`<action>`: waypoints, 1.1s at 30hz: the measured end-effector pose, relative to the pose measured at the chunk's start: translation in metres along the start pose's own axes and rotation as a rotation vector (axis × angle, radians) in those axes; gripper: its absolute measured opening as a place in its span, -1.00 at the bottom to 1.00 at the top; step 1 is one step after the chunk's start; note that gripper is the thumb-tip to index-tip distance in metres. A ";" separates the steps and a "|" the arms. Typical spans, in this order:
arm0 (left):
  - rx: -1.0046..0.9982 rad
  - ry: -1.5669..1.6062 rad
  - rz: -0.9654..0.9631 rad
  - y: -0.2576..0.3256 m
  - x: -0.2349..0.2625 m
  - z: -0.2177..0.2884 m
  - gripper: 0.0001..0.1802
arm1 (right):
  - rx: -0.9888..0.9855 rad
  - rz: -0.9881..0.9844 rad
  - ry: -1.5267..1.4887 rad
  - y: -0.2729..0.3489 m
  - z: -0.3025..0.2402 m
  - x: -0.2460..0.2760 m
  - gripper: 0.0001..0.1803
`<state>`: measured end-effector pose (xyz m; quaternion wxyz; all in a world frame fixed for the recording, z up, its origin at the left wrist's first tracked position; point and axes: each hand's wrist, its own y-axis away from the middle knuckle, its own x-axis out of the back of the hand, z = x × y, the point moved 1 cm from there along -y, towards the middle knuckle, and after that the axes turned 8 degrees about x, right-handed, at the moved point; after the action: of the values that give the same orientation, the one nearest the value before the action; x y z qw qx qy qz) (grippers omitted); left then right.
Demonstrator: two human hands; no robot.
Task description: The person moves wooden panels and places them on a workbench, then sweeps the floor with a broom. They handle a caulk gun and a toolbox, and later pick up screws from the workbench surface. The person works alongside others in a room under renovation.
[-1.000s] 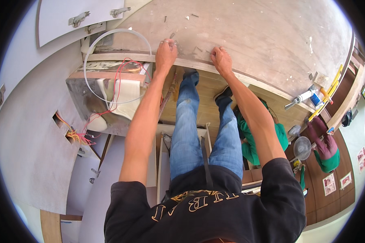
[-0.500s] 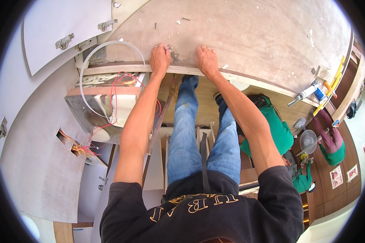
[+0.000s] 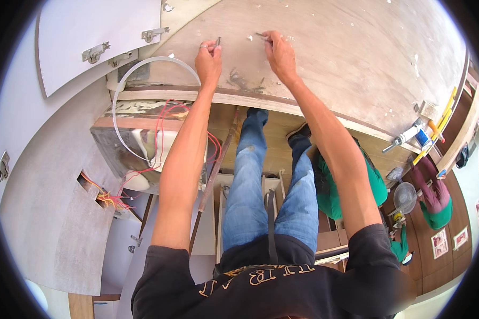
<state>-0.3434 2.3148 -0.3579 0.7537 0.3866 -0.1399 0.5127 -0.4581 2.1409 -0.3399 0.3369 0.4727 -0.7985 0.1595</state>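
Over the wide pale wooden board point(image 3: 346, 64), my left hand point(image 3: 208, 61) is closed, pinching a small dark screw point(image 3: 219, 41) upright between thumb and finger. To its right, my right hand point(image 3: 280, 56) grips another small dark screw point(image 3: 261, 35) at the fingertips, near a white scrap point(image 3: 249, 38) on the board. Between my wrists and the board's near edge lies a loose scatter of small dark screws point(image 3: 239, 81). They are too small and blurred for their exact type to show.
A white hose point(image 3: 123, 80) loops beside my left forearm, with red wires point(image 3: 159, 125) near it. White hinged doors point(image 3: 98, 32) stand at left. A caulking gun point(image 3: 404, 137) and yellow level point(image 3: 436, 125) lie at right. People in green point(image 3: 375, 181) work below the board.
Both hands have moved farther over the board, away from its near edge. Two screws that lay apart on the board are now in my fingers. The scattered screws are uncovered and more spread.
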 end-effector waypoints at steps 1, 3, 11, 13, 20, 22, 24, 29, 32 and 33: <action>0.015 0.002 0.013 -0.007 -0.003 -0.001 -0.79 | 0.014 0.020 -0.005 -0.012 0.001 -0.005 -0.80; -0.013 -0.100 -0.002 -0.010 -0.008 -0.008 -0.80 | 0.039 -0.021 0.086 -0.021 0.006 -0.016 -0.83; 0.009 -0.260 -0.158 -0.018 -0.007 0.011 -0.84 | -0.017 -0.126 0.177 -0.017 0.014 -0.015 -0.81; 0.145 0.211 -0.297 -0.008 -0.011 0.001 -0.81 | -0.109 -0.162 0.028 -0.013 0.003 -0.009 -0.80; 0.437 0.992 -0.783 0.050 -0.008 0.043 -0.65 | -0.083 -0.142 -0.221 0.015 -0.072 0.027 -0.82; 0.525 1.091 -0.868 0.058 -0.004 0.057 -0.61 | -0.002 -0.155 -0.136 0.014 -0.098 0.042 -0.84; 0.632 1.170 -0.935 0.064 0.005 0.070 -0.55 | 0.086 -0.224 0.017 0.015 -0.105 0.048 -0.85; 0.657 1.259 -0.761 0.054 -0.006 0.039 -0.63 | 0.115 -0.277 0.080 -0.025 -0.117 0.054 -0.82; 0.640 1.229 -0.726 0.044 -0.002 0.023 -0.57 | -0.117 -0.185 -0.042 -0.087 -0.063 0.030 -0.74; 0.640 1.214 -0.740 0.042 -0.001 0.020 -0.53 | 0.019 -0.064 -0.003 -0.108 -0.037 0.018 -0.71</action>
<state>-0.3772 2.3070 -0.3270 0.6720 0.2586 0.5900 0.3653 -0.3569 2.0962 -0.3072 0.3362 0.5013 -0.7820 0.1555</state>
